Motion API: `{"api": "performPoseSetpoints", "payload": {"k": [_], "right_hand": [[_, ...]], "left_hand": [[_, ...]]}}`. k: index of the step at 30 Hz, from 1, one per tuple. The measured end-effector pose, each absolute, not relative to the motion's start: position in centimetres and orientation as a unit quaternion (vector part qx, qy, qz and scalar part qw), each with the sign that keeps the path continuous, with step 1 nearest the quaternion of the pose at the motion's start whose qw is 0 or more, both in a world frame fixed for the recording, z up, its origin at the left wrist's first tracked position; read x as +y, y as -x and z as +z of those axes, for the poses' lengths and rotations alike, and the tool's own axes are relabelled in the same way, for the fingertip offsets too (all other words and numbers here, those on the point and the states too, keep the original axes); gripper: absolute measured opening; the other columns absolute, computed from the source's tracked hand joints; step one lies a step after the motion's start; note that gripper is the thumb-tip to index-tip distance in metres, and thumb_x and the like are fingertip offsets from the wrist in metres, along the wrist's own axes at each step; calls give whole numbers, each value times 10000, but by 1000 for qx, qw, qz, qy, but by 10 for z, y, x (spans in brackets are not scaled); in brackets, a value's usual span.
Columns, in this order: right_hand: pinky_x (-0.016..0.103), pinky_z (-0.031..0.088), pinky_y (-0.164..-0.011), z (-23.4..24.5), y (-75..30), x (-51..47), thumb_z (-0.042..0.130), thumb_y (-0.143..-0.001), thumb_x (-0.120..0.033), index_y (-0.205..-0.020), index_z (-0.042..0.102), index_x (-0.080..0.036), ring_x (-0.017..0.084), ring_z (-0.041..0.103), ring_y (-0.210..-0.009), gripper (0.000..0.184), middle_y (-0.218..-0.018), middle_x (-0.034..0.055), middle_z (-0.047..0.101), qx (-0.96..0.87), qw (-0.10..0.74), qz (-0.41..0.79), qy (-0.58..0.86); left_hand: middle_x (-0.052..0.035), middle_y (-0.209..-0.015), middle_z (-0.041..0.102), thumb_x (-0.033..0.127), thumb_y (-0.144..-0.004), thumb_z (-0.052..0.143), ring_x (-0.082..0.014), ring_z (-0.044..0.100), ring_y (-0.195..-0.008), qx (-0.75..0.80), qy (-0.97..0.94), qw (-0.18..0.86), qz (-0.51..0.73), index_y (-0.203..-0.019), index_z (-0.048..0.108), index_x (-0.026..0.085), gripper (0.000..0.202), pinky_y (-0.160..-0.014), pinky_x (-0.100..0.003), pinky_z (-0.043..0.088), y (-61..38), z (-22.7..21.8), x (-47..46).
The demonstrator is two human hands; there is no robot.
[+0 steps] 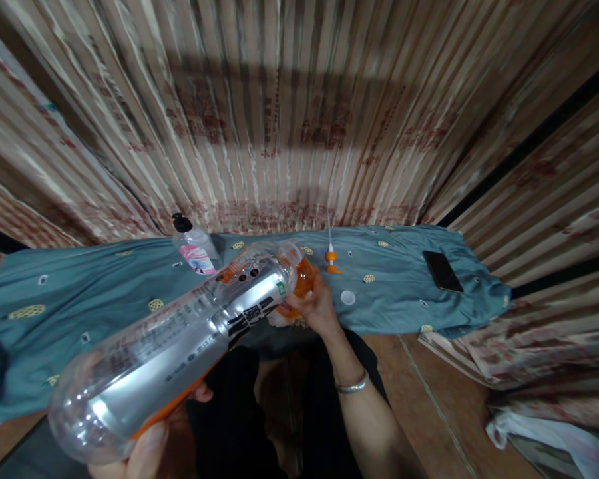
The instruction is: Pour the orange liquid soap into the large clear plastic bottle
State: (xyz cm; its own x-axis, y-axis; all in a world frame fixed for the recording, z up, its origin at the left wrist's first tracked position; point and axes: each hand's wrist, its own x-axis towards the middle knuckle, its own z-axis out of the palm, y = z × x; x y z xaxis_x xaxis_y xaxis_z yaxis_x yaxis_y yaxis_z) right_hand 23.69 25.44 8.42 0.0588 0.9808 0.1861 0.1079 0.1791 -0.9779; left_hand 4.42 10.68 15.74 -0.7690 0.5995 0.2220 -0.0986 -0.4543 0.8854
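Observation:
My left hand (154, 439) is closed around the lower part of a large clear plastic bottle (180, 352) with a silver and orange label. The bottle lies tilted, its neck pointing up and right. My right hand (319, 306) grips a smaller orange, see-through bottle (304, 278) right at that neck. Whether the two mouths touch is hidden. An orange pump head (331, 258) with a thin clear tube lies on the cloth beyond my right hand. Beside it rests a round whitish cap (348, 297).
A clear pump bottle (197, 246) with a black top and pink label stands at the back left. A black phone (442, 271) lies on the right of the teal patterned cloth (394, 299). Striped curtains (279, 120) hang close behind and at both sides.

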Motion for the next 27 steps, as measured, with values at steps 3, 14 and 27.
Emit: {"api": "performPoseSetpoints", "payload": {"k": [3, 14, 27], "right_hand": [[407, 706, -924, 84, -237, 254, 966, -695, -460, -1300, 673, -267, 301, 856, -1068, 700, -1168, 69, 876, -549, 527, 410, 502], [386, 710, -907, 87, -237, 254, 978, -680, -411, -1274, 695, -265, 291, 864, -1048, 674, -1145, 56, 884, -548, 543, 396, 499], [424, 709, -966, 86, -237, 254, 962, -696, -406, -1285, 691, -267, 313, 856, -1104, 663, -1176, 69, 878, -551, 533, 398, 504]], "left_hand": [[-61, -1211, 800, 418, -560, 976, -192, 616, -657, 478, -261, 216, 810, -1280, 830, 348, 738, -472, -325, 540, -44, 159, 106], [-21, -1102, 799, 392, -591, 992, -188, 622, -672, 478, -260, 212, 812, -1299, 825, 335, 729, -512, -309, 565, -45, 155, 105], [-43, -1222, 804, 404, -585, 987, -173, 619, -671, 476, -261, 210, 813, -1316, 828, 346, 751, -494, -293, 560, -46, 161, 108]]}}
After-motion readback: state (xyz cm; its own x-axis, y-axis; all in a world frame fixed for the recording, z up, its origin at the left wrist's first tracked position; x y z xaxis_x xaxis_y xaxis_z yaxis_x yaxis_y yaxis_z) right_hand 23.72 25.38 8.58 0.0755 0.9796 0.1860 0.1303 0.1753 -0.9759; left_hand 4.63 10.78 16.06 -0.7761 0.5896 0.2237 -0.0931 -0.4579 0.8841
